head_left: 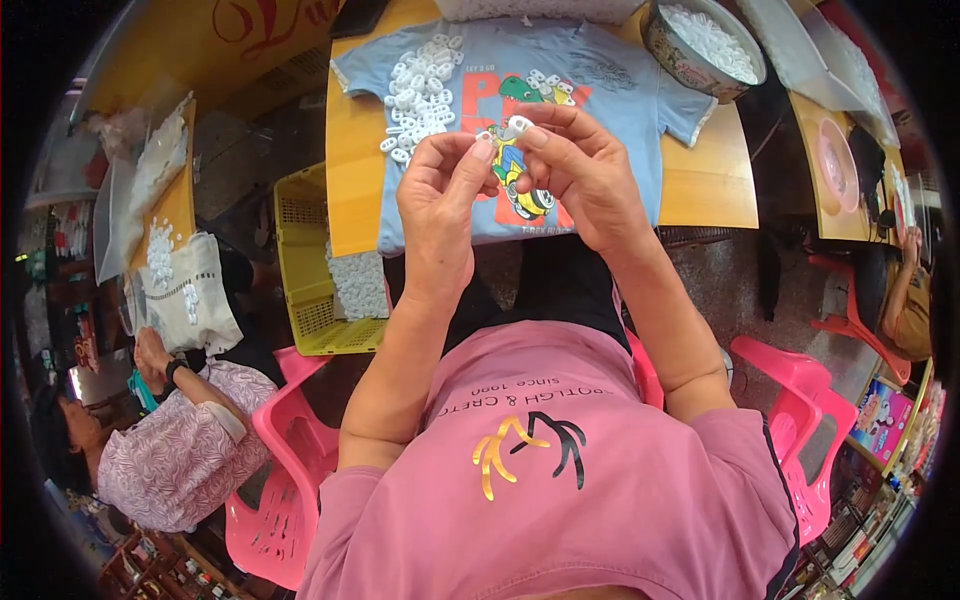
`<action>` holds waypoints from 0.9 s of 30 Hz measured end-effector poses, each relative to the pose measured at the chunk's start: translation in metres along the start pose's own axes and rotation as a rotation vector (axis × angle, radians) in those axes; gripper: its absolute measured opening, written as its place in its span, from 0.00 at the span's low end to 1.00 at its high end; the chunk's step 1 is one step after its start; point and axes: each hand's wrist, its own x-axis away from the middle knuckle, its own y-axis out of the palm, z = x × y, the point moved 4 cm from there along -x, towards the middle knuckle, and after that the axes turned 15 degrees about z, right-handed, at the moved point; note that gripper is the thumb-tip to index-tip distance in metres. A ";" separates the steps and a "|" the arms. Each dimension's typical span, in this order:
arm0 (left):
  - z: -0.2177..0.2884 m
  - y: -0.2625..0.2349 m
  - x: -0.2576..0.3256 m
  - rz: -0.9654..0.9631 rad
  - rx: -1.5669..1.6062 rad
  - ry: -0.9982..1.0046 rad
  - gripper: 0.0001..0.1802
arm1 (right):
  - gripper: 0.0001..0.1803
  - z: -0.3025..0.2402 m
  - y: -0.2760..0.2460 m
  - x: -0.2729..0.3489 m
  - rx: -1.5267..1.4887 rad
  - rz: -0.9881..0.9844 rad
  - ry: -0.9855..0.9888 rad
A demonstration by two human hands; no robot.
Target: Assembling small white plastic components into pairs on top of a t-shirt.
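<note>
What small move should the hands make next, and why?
Probably bring the left hand gently toward the right hand: the right pinches a small white piece, the left seems to pinch another, and a gap shows between them.

one fisheye looks down from head height.

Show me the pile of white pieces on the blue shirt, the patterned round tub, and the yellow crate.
White pile (420, 95): head view, pieces near its middle.
Patterned round tub (684, 66): head view, on its outer wall.
Yellow crate (304, 255): head view, on its side wall.
</note>
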 end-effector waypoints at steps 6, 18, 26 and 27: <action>0.002 0.004 0.002 -0.003 -0.040 0.042 0.08 | 0.14 0.000 0.004 0.002 -0.007 0.017 -0.014; 0.004 0.005 0.004 0.024 -0.096 0.150 0.07 | 0.13 0.001 0.007 0.005 0.042 0.083 -0.102; 0.006 0.003 0.007 0.045 -0.152 0.194 0.08 | 0.12 0.000 0.009 0.006 0.200 0.126 -0.217; 0.006 0.003 0.007 0.049 -0.186 0.201 0.08 | 0.12 -0.001 0.009 0.006 0.211 0.116 -0.211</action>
